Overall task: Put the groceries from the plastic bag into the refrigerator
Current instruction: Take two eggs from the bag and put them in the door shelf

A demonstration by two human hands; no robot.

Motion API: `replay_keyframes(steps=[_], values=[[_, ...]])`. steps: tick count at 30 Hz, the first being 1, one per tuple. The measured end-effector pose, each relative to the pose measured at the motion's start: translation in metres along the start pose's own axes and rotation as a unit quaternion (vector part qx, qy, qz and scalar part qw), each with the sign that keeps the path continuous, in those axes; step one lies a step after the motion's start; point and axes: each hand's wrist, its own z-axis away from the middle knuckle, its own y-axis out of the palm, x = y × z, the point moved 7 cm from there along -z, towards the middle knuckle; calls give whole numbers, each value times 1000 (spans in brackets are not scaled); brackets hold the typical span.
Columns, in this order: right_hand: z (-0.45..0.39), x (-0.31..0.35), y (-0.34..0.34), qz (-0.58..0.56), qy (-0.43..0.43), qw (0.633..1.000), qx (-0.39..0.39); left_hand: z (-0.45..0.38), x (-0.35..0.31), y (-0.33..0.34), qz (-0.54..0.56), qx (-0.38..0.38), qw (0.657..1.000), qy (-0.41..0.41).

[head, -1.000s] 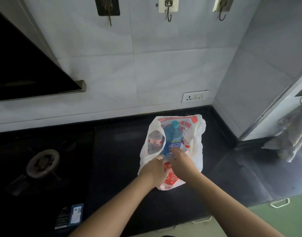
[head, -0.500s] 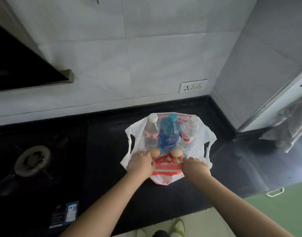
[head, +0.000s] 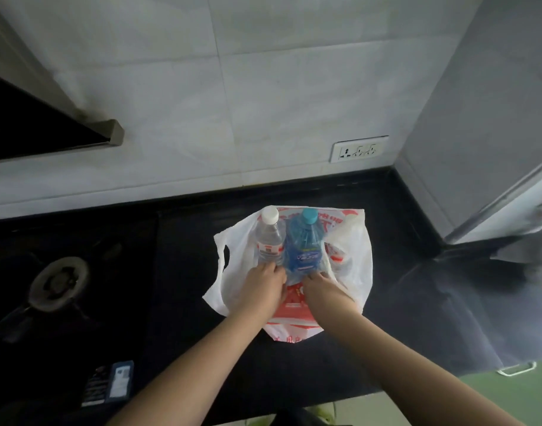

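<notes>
Task is at the very start, by the look of it: nothing has gone into the refrigerator (head: 509, 198), whose grey side and door edge stand at about 3 o'clock from the bag, door apparently shut. Everything visible remains to be unloaded and carried over.

Plastic bag (head: 360, 272) lies flat on the black countertop (head: 183, 272), mouth spread wide toward the tiled wall at 12 o'clock. White film, red print, loop handle flopped out at 9 o'clock.

Contents, largest first: blue bottle (head: 302, 247) with teal cap, centre of the bag, lying cap toward 12 o'clock. Touching it at 9 o'clock, clear bottle (head: 268, 241), white cap, red-and-white label. A third bottle (head: 337, 255) at 3 o'clock, mostly veiled by film; only its red label reads.

Left hand (head: 263, 287) sits at the base of the clear bottle, right hand (head: 323, 289) at the base of the blue one. Fingers curl forward into the bag; whether they grasp bottle, film or nothing, cannot tell.
</notes>
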Motion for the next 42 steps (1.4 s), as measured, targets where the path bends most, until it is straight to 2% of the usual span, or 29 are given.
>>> replay_keyframes(steps=[2,4,8,12,19,22,23,25,27,28,29,32,34,36,38,42], values=[[-8,0,4,-11,-28,1000,9,-5,1,7,-2,11,1000,3],[-14,-2,8,40,-42,998,11,-8,3,11,-9,19,1000,13],[-20,-25,20,13,-15,999,-32,-8,9,17,0,27,999,24],[-20,-34,28,-43,-14,999,-21,-5,14,26,-15,42,999,16],[-27,-33,31,-24,13,999,-34,-6,9,27,-30,15,999,13],[-31,-27,26,-94,-15,995,-41,-6,5,27,-36,-9,999,19],[-33,-25,27,-73,-19,996,-55,-7,5,28,-33,-13,999,20],[-32,-31,25,-102,27,992,-65,-7,8,32,-28,-15,999,19],[-33,-32,40,-183,55,981,-24,-7,10,35,-24,-8,1000,12],[-39,-34,53,-116,53,991,-37,-8,10,37,-16,-1,1000,8],[-43,-37,66,-71,71,995,-5,-9,11,39,-7,3,1000,1],[-48,-27,65,38,44,998,-5,-9,15,41,-3,-4,1000,-14],[-51,-22,63,65,13,997,-35,-7,17,41,-2,-9,1000,-7],[-54,-23,68,60,17,998,-17,-4,17,39,5,-13,1000,9],[-50,-29,72,67,36,996,38,-1,16,36,10,-6,1000,13],[-41,-36,66,68,38,997,25,7,22,41,25,9,1000,1]])
